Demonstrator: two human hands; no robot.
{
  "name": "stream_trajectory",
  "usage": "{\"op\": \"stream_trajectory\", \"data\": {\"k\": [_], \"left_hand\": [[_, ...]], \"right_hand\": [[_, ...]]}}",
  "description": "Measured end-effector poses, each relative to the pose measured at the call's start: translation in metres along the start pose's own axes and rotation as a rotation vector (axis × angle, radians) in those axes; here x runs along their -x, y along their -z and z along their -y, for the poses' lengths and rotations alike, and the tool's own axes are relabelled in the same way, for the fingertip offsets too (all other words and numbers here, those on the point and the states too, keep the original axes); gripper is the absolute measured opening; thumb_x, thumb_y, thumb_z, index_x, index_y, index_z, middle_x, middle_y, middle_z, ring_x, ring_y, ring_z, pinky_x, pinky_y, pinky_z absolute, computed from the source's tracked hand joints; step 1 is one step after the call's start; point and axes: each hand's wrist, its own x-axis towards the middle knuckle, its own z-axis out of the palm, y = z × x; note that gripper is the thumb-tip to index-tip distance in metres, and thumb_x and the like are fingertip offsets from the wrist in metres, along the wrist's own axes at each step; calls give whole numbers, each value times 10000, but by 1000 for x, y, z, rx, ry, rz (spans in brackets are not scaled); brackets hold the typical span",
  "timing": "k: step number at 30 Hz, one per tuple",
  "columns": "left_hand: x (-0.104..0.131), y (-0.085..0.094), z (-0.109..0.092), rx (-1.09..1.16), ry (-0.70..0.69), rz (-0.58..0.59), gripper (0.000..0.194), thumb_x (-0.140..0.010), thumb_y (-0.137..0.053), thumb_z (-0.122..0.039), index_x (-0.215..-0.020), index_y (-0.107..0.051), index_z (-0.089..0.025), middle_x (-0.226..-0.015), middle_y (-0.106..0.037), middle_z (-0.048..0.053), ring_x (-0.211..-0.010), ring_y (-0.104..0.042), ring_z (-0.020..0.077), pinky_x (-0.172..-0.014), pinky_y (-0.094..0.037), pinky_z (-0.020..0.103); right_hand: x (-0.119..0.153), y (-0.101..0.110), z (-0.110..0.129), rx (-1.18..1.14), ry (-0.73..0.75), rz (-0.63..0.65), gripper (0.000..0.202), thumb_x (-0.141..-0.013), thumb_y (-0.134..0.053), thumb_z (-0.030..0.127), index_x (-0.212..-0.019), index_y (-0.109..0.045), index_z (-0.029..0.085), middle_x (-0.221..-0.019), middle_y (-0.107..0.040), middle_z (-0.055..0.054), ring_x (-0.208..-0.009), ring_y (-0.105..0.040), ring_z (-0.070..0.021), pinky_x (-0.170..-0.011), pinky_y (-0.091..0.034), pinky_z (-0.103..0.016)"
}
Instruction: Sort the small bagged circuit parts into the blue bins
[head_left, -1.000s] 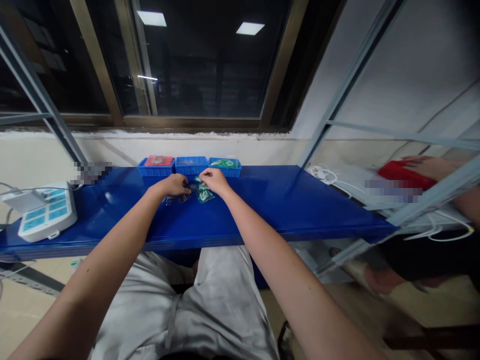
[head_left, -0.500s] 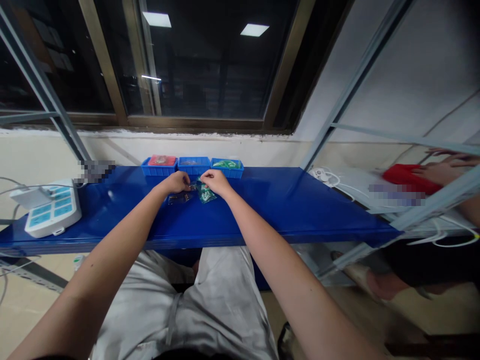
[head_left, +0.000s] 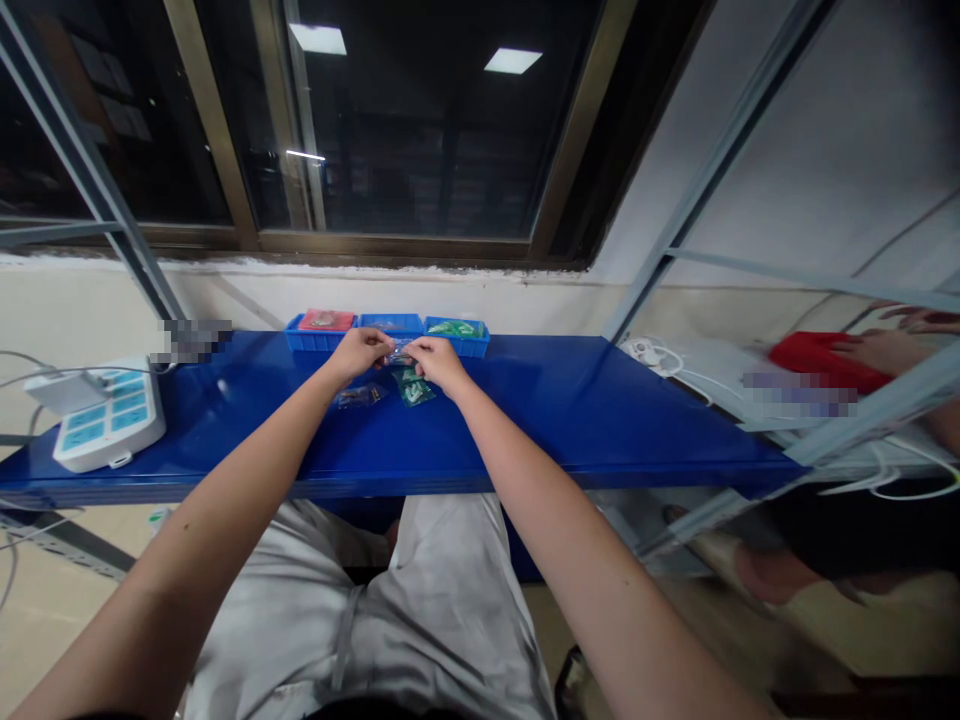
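My left hand [head_left: 363, 352] and my right hand [head_left: 435, 361] pinch a small clear plastic bag [head_left: 398, 352] between them, just above the blue tabletop. What is inside that bag is too small to make out. Below the hands lies a bag of green and white pieces [head_left: 413, 387]. To its left lies a clear bag with small dark and brassy pieces [head_left: 361, 397]. Right behind the hands stand a blue bin with a red packet [head_left: 327, 320], a middle blue bin [head_left: 391, 323] and a blue bin with green packets [head_left: 457, 329].
A white power strip [head_left: 112, 415] with a plug sits at the table's left end. Grey metal posts [head_left: 712, 180] frame both sides. At right, another person's hand [head_left: 870, 350] rests by a red item [head_left: 817, 357] on a neighbouring surface with white cables [head_left: 667, 360].
My hands have come together and lifted slightly, with a clear bag now held between them. The two other bags stay on the table.
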Motion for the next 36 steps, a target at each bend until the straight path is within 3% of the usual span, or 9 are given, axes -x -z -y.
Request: {"op": "stream_trajectory", "data": {"k": [8,15,23,27,32,36], "left_hand": [[5,-11,1,2,72,19,129,-787,-710,-235,-716,-643,-151,-598,-618,31,-540,-586,142,-528,-451,259],[7,-14,0,7,65,-11,180,-779,-740,-290,-728,-628,-158,-548,-588,3,-492,-553,124,-513,-425,244],[7,-14,2,-24,51,-10,143,-824,-681,-253,-738,-606,-167,-507,-571,-6,-459,-542,128,-503,-406,247],[6,-12,6,-82,-1,1,163,-833,-684,-297,-762,-596,-180,-467,-531,-33,-423,-516,119,-496,-395,239],[8,-14,3,-20,49,-18,120,-879,-616,-293,-858,-577,-181,-706,-692,45,-474,-606,157,-506,-453,279],[9,-17,-4,33,68,-40,198,-897,-602,-321,-795,-589,-151,-832,-710,102,-582,-666,181,-522,-492,290]], "right_hand": [[1,3,2,14,-38,-115,135,-809,-603,237,-755,-702,163,-512,-542,33,-487,-521,-111,-484,-397,-197],[-1,5,-4,74,-27,-138,162,-788,-626,281,-780,-738,165,-586,-612,-1,-617,-598,-146,-627,-492,-247],[-1,4,-5,45,-36,-75,210,-803,-606,283,-636,-641,161,-480,-507,37,-459,-473,-99,-471,-376,-199],[2,3,1,-43,-96,-61,169,-811,-619,220,-654,-622,157,-508,-543,31,-433,-489,-87,-416,-363,-186],[2,2,7,-153,-152,-55,139,-875,-566,197,-782,-654,143,-653,-670,-25,-498,-601,-103,-379,-384,-172],[3,3,9,-202,-128,-77,136,-883,-569,217,-804,-648,139,-707,-680,-39,-591,-657,-135,-405,-432,-185]]}}
